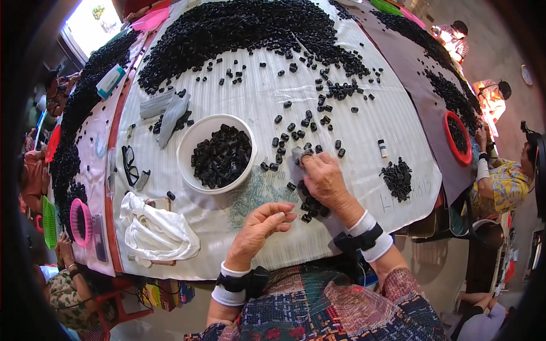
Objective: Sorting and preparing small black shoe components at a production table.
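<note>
My right hand (pixel 325 181) rests on the white cloth-covered table (pixel 364 131), fingers closed on a small grey piece at its fingertips, with several small black plastic parts (pixel 310 203) under and beside it. My left hand (pixel 259 227) hovers palm up near the table's front edge, thumb and fingers pinched together on something too small to make out. A white bowl (pixel 196 135) holding black parts sits just left of both hands. A patch of tiny clear beads (pixel 256 193) lies between the bowl and my hands.
A huge heap of black parts (pixel 239 25) covers the far table. A small black pile (pixel 397 177), a white tube (pixel 382 148), glasses (pixel 129 165), a folded white cloth (pixel 156 227) and grey gloves (pixel 170 111) lie around. Other people sit at the left and right edges.
</note>
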{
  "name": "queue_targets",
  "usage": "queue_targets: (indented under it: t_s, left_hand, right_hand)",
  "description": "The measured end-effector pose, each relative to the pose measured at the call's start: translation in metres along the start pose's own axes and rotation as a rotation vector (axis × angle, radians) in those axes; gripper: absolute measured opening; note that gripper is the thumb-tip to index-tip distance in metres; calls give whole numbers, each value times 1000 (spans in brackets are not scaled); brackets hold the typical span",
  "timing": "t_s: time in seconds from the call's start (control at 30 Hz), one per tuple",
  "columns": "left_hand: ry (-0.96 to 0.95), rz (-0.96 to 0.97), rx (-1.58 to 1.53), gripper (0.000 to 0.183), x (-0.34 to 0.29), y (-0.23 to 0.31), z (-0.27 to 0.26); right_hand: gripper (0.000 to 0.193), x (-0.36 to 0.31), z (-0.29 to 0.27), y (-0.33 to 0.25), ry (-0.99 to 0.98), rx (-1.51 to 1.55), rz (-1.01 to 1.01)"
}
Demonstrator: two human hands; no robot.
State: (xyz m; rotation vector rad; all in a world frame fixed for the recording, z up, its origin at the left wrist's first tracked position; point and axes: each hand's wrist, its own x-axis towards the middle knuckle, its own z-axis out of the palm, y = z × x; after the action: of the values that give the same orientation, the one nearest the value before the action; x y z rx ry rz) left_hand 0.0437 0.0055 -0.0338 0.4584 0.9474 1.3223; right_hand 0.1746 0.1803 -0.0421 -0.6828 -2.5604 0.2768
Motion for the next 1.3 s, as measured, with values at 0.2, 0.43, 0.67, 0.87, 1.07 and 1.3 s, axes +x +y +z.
queue_targets:
  t_s: [0.2, 0.43, 0.67, 0.87, 1.07, 1.3]
  left_hand:
    - [52, 70, -117, 23, 1, -5, -7]
    - [-10, 107, 122, 17, -4, -4, -7]
    - [-44, 83, 230, 18, -8, 0, 2]
    - [-11, 19, 329, 22, -5, -5, -2]
    - [-2, 73, 218, 22, -4, -10, -4]
    - [33, 36, 39, 17, -1, -11, -4]
  right_hand:
    - [36, 7, 4, -4, -45, 21, 14]
    - [26, -2, -10, -6, 140, 215, 56]
    - [32, -3, -1, -2, 0, 28, 12]
    - [36, 4, 8, -2, 2, -105, 5]
    - [26, -14, -16, -21, 108, 103, -55]
    - [23, -54, -27, -61, 58, 261, -231]
